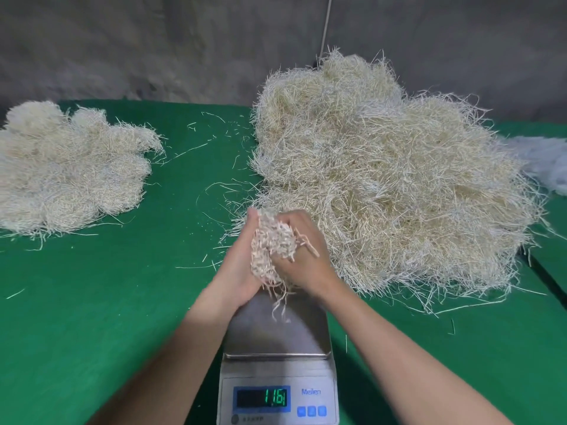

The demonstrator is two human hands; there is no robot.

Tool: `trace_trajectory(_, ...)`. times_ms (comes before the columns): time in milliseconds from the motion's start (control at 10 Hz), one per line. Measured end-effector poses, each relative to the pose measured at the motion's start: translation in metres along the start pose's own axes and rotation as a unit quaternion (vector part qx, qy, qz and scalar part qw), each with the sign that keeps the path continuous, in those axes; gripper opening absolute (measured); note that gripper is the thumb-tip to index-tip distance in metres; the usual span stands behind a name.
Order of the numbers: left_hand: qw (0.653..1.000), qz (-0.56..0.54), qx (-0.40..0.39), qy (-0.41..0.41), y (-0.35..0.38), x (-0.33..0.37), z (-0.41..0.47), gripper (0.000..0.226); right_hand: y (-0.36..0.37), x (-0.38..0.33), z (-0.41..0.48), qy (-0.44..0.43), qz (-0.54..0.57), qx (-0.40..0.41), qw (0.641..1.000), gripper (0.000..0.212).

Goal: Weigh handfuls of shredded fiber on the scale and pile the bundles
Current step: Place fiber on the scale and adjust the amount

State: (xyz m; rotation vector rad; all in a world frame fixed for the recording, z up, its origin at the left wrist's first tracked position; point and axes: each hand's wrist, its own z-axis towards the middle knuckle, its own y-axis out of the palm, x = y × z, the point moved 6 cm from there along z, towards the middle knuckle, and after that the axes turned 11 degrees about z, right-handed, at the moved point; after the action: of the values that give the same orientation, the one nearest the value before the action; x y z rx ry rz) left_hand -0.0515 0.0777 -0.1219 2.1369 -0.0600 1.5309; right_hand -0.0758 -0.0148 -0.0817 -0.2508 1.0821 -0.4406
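A handful of pale shredded fiber (270,246) is squeezed between my two hands above the far end of the scale. My left hand (237,265) cups it from the left and my right hand (302,259) curls over it from the right. Loose strands dangle from the handful onto the steel pan of the digital scale (277,335), whose green display (262,398) shows digits. A big heap of raw fiber (383,179) lies to the right of my hands. Weighed bundles (67,167) are piled at the far left.
A green cloth (107,302) covers the table, with stray strands scattered over its middle. A white fluffy mass (543,161) lies at the right edge behind the heap. A grey wall (153,41) rises behind the table.
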Motion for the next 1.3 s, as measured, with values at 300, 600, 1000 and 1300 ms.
trace_trajectory(300, 0.986, -0.091, 0.078, 0.119, 0.022, 0.068, 0.018, 0.029, -0.020, -0.062, 0.036, -0.044, 0.119, 0.104, 0.986, 0.078)
trace_trajectory(600, 0.966, 0.100, 0.183, 0.151, 0.023, 0.099, 0.029, 0.069, -0.006, -0.056, 0.039, 0.049, 0.247, 0.083, 0.964, 0.024)
trace_trajectory(1000, 0.976, -0.200, -0.025, -0.084, 0.038, 0.030, 0.045, 0.080, -0.035, 0.003, 0.081, 0.283, 0.467, 0.208, 0.812, 0.045)
trace_trajectory(1300, 0.973, -0.136, 0.185, 0.007, 0.013, 0.022, 0.042, 0.028, -0.005, -0.010, 0.038, 0.004, 0.033, 0.048, 0.998, 0.055)
